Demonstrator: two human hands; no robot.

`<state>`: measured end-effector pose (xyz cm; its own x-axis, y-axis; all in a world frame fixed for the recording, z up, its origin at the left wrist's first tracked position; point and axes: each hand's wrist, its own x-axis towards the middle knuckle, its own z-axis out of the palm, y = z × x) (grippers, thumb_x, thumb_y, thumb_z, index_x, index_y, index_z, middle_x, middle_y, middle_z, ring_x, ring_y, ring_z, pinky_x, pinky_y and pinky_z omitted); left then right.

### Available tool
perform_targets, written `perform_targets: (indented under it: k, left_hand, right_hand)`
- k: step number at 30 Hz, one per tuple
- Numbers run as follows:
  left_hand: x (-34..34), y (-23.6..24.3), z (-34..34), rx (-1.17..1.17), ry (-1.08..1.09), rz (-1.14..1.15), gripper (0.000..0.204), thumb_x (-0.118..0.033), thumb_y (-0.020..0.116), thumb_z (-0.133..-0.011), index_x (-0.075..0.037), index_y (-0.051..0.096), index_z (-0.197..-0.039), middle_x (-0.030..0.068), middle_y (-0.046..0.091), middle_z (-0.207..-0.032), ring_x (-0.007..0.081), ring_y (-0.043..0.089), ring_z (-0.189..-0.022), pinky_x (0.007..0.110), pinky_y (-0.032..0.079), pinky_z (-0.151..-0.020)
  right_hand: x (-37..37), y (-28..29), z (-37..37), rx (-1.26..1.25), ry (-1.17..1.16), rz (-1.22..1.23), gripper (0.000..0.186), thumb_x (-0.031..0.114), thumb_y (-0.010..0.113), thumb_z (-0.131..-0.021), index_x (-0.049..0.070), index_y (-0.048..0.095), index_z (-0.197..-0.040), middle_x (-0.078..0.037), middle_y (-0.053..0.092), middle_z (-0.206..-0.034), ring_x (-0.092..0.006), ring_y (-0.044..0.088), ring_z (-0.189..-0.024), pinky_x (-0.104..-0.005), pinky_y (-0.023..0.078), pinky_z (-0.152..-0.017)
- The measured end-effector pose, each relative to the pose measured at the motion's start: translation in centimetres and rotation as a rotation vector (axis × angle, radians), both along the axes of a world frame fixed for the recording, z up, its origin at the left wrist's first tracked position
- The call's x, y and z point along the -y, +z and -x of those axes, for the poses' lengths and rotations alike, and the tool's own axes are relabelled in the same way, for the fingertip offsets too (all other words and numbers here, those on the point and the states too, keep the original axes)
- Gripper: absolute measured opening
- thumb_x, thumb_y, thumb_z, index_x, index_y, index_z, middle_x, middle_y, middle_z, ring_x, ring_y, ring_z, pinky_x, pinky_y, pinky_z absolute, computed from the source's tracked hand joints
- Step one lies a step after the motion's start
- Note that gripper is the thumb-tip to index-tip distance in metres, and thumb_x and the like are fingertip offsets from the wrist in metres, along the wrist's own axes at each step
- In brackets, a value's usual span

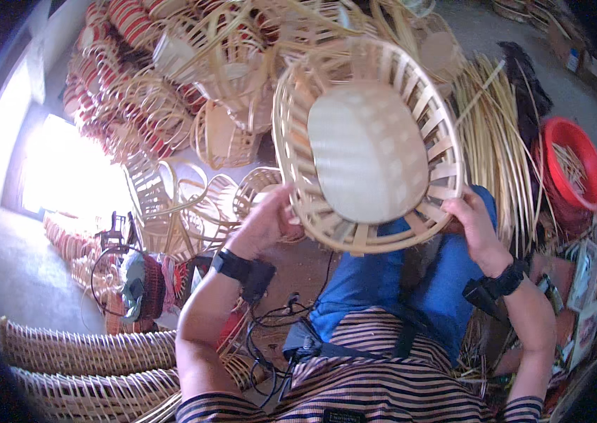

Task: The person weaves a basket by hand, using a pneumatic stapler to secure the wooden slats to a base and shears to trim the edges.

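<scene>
I hold an oval woven basket [367, 144] of pale cane up in front of me, its flat wooden bottom turned toward the camera. My left hand [268, 220] grips its lower left rim. My right hand [473, 220] grips its lower right rim. Both wrists carry black bands with small devices. My lap in blue trousers lies just below the basket.
A big heap of finished cane baskets [171, 84], some with red stripes, fills the upper left. Loose cane strips [495, 141] lie at the right beside a red tub [574, 169]. Woven panels [87, 366] lie at the lower left. Black cables [270, 324] trail by my left leg.
</scene>
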<state>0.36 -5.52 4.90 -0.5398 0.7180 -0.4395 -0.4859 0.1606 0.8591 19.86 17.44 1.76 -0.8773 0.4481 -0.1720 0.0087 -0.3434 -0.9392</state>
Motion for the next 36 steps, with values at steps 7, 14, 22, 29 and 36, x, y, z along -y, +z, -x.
perform_targets:
  k: [7, 14, 22, 29, 36]
  left_hand:
    - [4.3, -5.7, -0.3, 0.178, 0.283, 0.096, 0.023, -0.004, 0.047, -0.068, 0.003, 0.048, -0.090, 0.0096, 0.052, -0.082, 0.0172, 0.054, -0.071, 0.028, 0.048, -0.064]
    - [6.4, -8.5, 1.2, 0.203, 0.657, 0.051, 0.021, -0.002, 0.041, -0.065, 0.004, 0.044, -0.086, 0.0098, 0.049, -0.080, 0.0200, 0.053, -0.067, 0.031, 0.048, -0.058]
    - [10.7, -16.6, 3.4, 0.030, 0.930, 0.315, 0.018, -0.007, 0.044, -0.064, -0.001, 0.041, -0.081, 0.0121, 0.050, -0.075, 0.0246, 0.055, -0.060, 0.035, 0.050, -0.047]
    - [14.6, -19.4, 5.4, -0.018, 0.660, 0.503, 0.022, -0.010, 0.041, -0.069, 0.000, 0.048, -0.086, 0.0128, 0.051, -0.081, 0.0245, 0.054, -0.068, 0.037, 0.048, -0.053]
    - [30.9, -25.8, 16.7, 0.216, 0.195, 0.619, 0.028, -0.019, 0.046, -0.068, 0.000, 0.050, -0.088, 0.0123, 0.054, -0.077, 0.0223, 0.054, -0.059, 0.030, 0.044, -0.047]
  right_hand:
    - [1.4, -0.7, 6.2, 0.086, 0.231, -0.180, 0.046, 0.021, 0.052, -0.069, -0.002, 0.035, -0.106, -0.006, 0.051, -0.079, -0.0108, 0.053, -0.062, -0.0202, 0.044, -0.051]
    - [1.6, 0.3, 8.4, 0.163, 0.306, -0.221, 0.070, 0.037, 0.055, -0.071, -0.002, 0.021, -0.119, -0.013, 0.046, -0.098, -0.0156, 0.048, -0.086, -0.0253, 0.043, -0.066]
    - [-2.6, 0.9, -0.1, 0.314, 0.380, 0.030, 0.040, 0.027, 0.045, -0.078, 0.001, 0.038, -0.109, -0.010, 0.050, -0.091, -0.0145, 0.051, -0.076, -0.0260, 0.044, -0.064]
    - [-5.8, 1.5, -11.3, 0.281, -0.253, 0.058, 0.035, 0.026, 0.040, -0.081, 0.004, 0.041, -0.108, -0.005, 0.051, -0.087, -0.0116, 0.050, -0.072, -0.0253, 0.043, -0.062]
    - [-3.6, -0.8, -20.5, 0.301, -0.702, 0.245, 0.032, 0.026, 0.043, -0.079, 0.004, 0.044, -0.102, -0.003, 0.052, -0.085, -0.0117, 0.050, -0.072, -0.0249, 0.043, -0.063]
